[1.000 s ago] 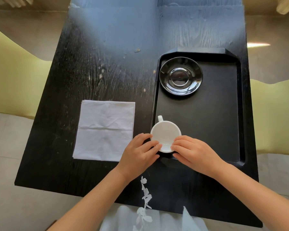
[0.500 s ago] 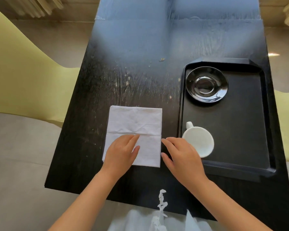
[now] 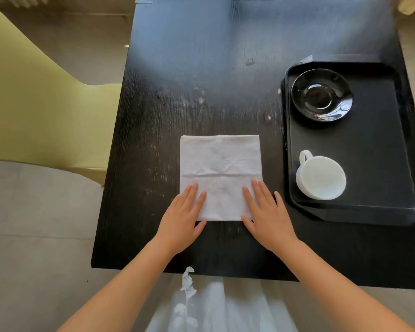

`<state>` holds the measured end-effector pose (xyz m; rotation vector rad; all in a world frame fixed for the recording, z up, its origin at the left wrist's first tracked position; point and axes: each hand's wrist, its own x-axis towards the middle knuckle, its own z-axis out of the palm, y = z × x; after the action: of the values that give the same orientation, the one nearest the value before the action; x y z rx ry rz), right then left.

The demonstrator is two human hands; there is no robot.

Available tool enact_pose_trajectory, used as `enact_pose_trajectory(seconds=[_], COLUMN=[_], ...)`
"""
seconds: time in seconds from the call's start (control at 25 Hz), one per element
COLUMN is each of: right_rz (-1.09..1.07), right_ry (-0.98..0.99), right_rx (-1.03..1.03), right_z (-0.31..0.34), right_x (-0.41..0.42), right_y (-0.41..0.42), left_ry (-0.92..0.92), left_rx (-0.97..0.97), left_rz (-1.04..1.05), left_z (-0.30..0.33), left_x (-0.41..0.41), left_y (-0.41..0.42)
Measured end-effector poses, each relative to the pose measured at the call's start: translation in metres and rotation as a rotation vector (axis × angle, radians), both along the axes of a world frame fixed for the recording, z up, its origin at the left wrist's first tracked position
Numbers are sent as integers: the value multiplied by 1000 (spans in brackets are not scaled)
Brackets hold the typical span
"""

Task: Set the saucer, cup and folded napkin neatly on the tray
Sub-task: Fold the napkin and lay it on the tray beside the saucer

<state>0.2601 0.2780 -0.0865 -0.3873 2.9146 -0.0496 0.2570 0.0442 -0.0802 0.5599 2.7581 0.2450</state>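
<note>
A white napkin (image 3: 219, 168) lies flat and unfolded on the black table, left of the tray, with a crease across its middle. My left hand (image 3: 183, 218) rests flat on its near left corner and my right hand (image 3: 265, 215) rests flat on its near right corner, fingers spread. The black tray (image 3: 381, 144) sits at the right. A glossy black saucer (image 3: 321, 98) lies in the tray's far left corner. The white cup (image 3: 320, 177) stands in the tray's near left part, handle pointing away from me, apart from the saucer.
The black wooden table (image 3: 201, 80) stretches away from me, its near edge just below my wrists. Yellow-green chair backs (image 3: 34, 104) stand at the left and at the far right edge. White clothing shows at the bottom.
Both hands have let go of the cup, left it on the tray, and moved left onto the napkin's near corners. The view has shifted left.
</note>
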Motion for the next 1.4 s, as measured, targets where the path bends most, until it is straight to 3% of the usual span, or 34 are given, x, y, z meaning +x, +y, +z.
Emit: enact_pose_trajectory(seconds=[0.24, 0.44, 0.64, 0.8, 1.0, 1.08, 1.2, 1.4], right_rz=[149, 329, 380, 314, -12, -164, -350, -438], right_ry=[28, 122, 171, 75, -217, -337, -254, -32], right_rx=[-14, -168, -224, -276, -422, -497, -627, -588], right_z=[4, -3, -4, 5, 41, 48, 55, 40], right_x=[-4, -6, -8, -1, -16, -26, -45, -89], right_y=[13, 30, 32, 33, 23, 21, 17, 9], left_ry=[10, 114, 42, -153, -500, -548, -372, -54], left_rx=[-86, 65, 135, 163, 165, 227, 425, 543], left_rz=[-143, -339, -282, -159, 39, 122, 340, 478], left_z=[-3, 4, 3, 21, 47, 56, 61, 48], left_x=[-11, -13, -14, -28, -62, -71, -83, -116], left_y=[-11, -25, -38, -38, -40, -41, -40, -27])
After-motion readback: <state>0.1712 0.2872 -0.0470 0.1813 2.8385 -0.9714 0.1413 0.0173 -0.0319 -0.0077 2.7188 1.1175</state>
